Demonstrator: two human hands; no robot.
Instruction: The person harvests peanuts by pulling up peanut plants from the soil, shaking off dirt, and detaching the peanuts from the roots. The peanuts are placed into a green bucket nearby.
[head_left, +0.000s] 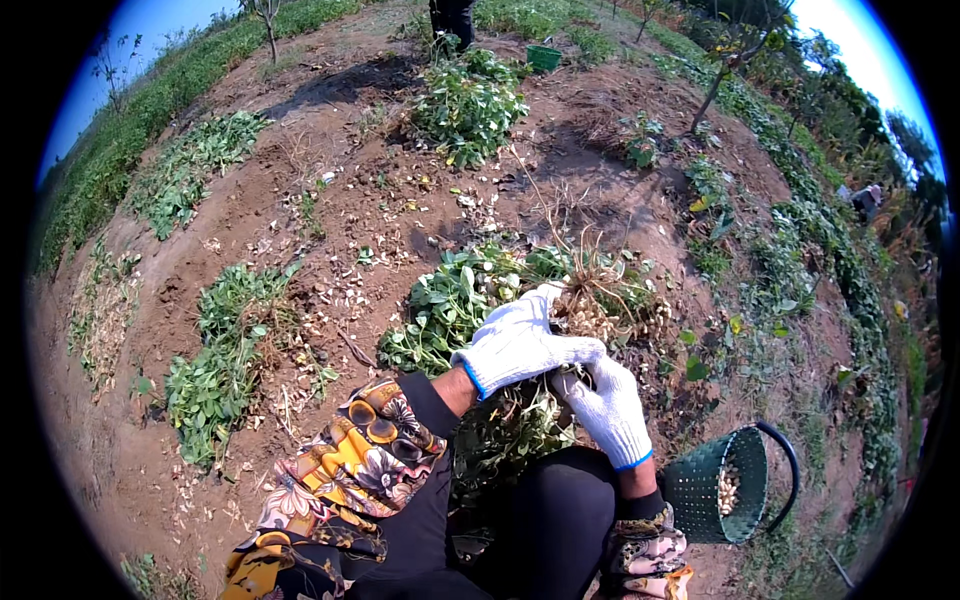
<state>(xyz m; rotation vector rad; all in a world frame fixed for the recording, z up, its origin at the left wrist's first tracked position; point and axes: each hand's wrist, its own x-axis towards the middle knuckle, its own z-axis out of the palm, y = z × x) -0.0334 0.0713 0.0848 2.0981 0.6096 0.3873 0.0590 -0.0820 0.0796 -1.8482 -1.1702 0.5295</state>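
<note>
My left hand (525, 341), in a white knitted glove with a blue cuff edge, reaches across a pulled peanut plant, its fingers by the roots and pods. My right hand (609, 409), gloved the same way, meets it from the right. Its fingertips are at the plant's stems, partly hidden under my left hand. Peanut pods (592, 319) cluster at the tangled roots just beyond my hands. Leafy peanut plants (442, 307) lie in a heap to the left and beneath. At the right, a green plastic basket (682, 484) with a dark handle leans towards the right, with peanuts (727, 487) inside.
More uprooted plants (217, 382) lie on the soil at left. A leafy clump (469, 105) stands ahead, near a person's dark-clothed legs (452, 21) and another green basket (543, 58). A thin tree trunk (709, 97) rises at upper right; low vines (840, 262) line the right side.
</note>
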